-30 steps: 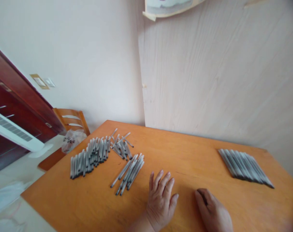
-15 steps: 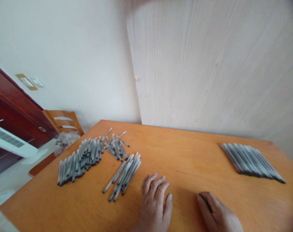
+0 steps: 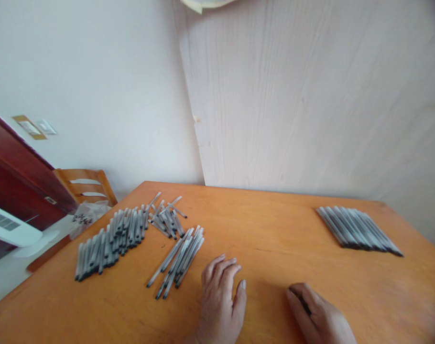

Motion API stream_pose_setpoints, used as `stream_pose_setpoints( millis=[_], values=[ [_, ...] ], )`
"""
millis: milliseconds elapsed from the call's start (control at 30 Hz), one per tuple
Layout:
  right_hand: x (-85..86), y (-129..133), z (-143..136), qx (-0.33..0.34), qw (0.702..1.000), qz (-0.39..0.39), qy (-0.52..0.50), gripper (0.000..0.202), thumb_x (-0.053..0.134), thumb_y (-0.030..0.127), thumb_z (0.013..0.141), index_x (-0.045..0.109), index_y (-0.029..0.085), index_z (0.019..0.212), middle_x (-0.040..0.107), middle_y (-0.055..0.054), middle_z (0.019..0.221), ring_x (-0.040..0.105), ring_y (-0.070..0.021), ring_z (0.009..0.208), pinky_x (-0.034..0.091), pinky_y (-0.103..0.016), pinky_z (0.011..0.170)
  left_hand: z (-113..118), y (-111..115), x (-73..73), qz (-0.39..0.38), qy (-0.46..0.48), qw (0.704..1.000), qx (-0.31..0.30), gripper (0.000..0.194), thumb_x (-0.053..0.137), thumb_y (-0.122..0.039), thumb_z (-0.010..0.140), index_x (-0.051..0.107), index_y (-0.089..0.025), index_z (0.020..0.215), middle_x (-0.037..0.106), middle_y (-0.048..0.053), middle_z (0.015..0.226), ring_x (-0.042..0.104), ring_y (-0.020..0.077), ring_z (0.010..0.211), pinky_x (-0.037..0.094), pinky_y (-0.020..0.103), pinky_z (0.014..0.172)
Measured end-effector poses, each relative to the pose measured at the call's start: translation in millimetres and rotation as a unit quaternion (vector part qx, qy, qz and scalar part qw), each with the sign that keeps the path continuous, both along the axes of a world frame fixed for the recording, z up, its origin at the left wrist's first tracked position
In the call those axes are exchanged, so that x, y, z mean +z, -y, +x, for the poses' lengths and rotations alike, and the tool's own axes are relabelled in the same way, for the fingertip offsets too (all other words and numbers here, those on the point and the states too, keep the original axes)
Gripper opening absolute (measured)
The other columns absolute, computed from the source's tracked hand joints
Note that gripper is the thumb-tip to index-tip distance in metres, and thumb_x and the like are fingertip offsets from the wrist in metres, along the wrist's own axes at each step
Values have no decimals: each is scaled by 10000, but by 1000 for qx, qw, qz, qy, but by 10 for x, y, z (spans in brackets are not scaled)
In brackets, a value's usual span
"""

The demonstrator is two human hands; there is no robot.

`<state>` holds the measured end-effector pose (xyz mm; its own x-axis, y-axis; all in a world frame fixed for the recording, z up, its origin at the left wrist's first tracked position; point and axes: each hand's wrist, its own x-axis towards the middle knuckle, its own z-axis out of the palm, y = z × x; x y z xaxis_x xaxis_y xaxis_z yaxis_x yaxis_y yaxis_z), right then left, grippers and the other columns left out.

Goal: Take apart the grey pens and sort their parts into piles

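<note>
Head view, clock read from frame centre. Left hand [image 3: 221,301] at 6 o'clock, palm down over the orange-brown table [image 3: 267,272], fingers a bit spread, thumb out to the side; nothing visible in its grip, contact with tabletop hard to tell. Nearest thing to it: slanted bundle of grey pens [image 3: 179,263], dark ends toward the wearer, at 7 o'clock, apart from the fingers. Right hand [image 3: 320,313] between 4 and 5 o'clock, fingers curled in, thumb pressed up by the forefinger, dark gap between; cannot tell if anything is inside. Nearest to it, well apart: neat slanted row of pens [image 3: 359,229], side by side, between 3 and 4. Big overlapping pen group [image 3: 113,239] at 8, looser crisscrossed pens [image 3: 169,220] just beside it, also about 8. Wooden chair [image 3: 86,186] at 9, clear plastic bag [image 3: 86,217] with dark marks or contents below its back. Dark red door [image 3: 20,177] at 9, partly cut off.
</note>
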<state>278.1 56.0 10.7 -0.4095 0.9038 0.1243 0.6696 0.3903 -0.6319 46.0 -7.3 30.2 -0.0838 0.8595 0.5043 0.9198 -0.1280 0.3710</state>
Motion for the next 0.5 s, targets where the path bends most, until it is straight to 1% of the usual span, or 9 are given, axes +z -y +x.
stream_pose_setpoints(
  millis=[167,300,500],
  values=[
    [0,23,-26,3,1000,-9,-9,286,373,405,952,586,231,869,674,-34,736,656,-169,667,491,-251,634,-4,8,-18,11,-2,1000,-4,331,538,-191,865,528,-212,1195,593,95,1202,465,255,1220,401,478,1021],
    [58,69,-59,-4,1000,-18,-11,278,363,393,956,572,229,873,665,-28,737,644,-165,669,462,-252,635,-14,-6,-32,25,-1,1000,-7,311,542,-204,861,545,-217,1171,600,92,1179,482,257,1201,405,476,1011],
    [148,110,-95,-1,1000,-6,-2,274,344,350,952,564,215,862,668,-40,746,637,-168,694,432,-256,644,2,-29,-25,41,-4,999,-18,281,540,-219,865,554,-215,1147,605,92,1159,499,256,1171,385,488,1016]
  ],
)
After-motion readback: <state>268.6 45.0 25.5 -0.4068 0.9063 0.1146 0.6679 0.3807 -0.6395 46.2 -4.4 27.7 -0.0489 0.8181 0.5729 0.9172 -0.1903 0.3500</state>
